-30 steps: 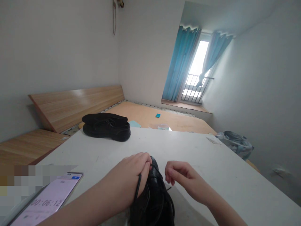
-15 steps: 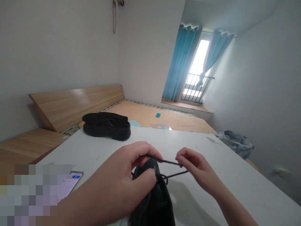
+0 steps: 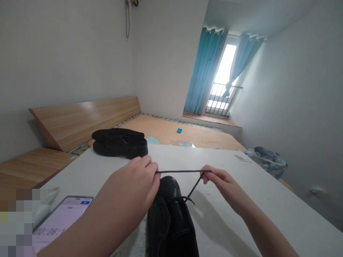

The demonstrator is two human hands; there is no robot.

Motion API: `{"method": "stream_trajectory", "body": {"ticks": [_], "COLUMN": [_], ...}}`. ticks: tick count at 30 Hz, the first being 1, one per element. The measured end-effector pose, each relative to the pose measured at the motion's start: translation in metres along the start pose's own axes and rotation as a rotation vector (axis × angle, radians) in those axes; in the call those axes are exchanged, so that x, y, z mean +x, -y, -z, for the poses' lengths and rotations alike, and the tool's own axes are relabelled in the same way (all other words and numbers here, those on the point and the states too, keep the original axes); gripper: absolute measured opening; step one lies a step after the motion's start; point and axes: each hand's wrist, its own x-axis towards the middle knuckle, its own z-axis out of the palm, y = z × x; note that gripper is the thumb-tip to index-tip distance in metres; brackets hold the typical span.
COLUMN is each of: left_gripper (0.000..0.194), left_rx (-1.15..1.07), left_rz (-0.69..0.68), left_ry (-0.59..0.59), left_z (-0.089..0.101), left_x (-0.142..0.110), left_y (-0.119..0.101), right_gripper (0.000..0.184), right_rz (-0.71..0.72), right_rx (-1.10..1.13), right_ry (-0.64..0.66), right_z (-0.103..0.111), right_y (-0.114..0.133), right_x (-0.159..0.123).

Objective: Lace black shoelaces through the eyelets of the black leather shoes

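Observation:
A black leather shoe (image 3: 174,217) stands on the white table in front of me, toe pointing away. Its dark shoelace (image 3: 182,171) runs taut and nearly level above the toe, between my two hands. My left hand (image 3: 139,182) is closed around one stretch of the lace, left of the shoe. At the right, the fingertips of my right hand (image 3: 214,175) pinch the lace, and a length slants down from them to the shoe's eyelets. A short lace end lies beside the eyelets on the shoe's right side.
Another pair of black shoes, or one with its sole up (image 3: 120,143), sits at the table's far left. A phone (image 3: 64,217) with a running timer lies left of my forearm. Beyond the white table (image 3: 268,200) is a tan bed board (image 3: 160,123); a bag (image 3: 268,160) stands at right.
My left hand has moved left and pulled the lace out straight, uncovering the shoe's toe. My right hand has risen slightly, still pinching the lace. The loop by the eyelets has shrunk.

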Motion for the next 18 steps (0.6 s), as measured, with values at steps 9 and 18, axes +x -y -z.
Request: {"method": "stream_trajectory", "body": {"ticks": [9,18], "left_gripper": [0.035,0.039], "left_rx": [-0.363,-1.062], "left_rz": [0.029,0.130], "left_ry": [-0.526,-0.320], "left_z": [0.016,0.016], "left_x": [-0.009,-0.008], "left_y": [-0.002,-0.009], "right_gripper": [0.042,0.035], "right_rz": [-0.121,0.074], "right_rx": [0.762,0.185], "right_ry": [0.017,0.157], "right_z": [-0.005,-0.030], "right_y": [0.009,0.014], "right_x": [-0.006,-0.018]}}
